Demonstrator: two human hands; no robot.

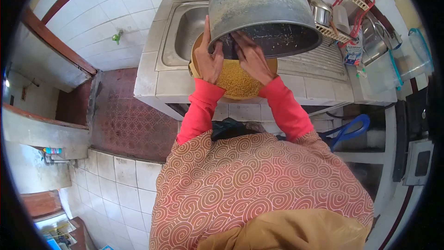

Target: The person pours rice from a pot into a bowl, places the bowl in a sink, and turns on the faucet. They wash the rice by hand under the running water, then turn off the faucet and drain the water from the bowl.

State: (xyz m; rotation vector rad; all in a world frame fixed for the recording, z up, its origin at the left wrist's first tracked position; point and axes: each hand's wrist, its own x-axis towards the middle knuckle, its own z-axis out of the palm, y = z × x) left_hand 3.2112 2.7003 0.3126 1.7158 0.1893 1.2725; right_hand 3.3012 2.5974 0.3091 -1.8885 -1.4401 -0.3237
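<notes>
A large dark metal pot (263, 0) is tilted over a yellow basin (196, 67) with its mouth facing me. Small grains cling to its dark inside. My left hand (209, 60) grips the pot's left rim, one finger stretched up along the outer wall. Inside the mouth, my right hand (252, 55) reaches in with its fingers against the inner wall; the fingertips are partly lost in shadow. Yellow grains (238, 78) fill the basin under my hands. The pot hides the back of the basin.
Behind the basin is a steel sink (182, 32) in a tiled counter (173, 84). To the right stand a dish rack (340, 34), a small metal pot (321, 13), a milk carton (354, 51) and clear plastic containers (381, 71). A blue hose (349, 129) hangs below.
</notes>
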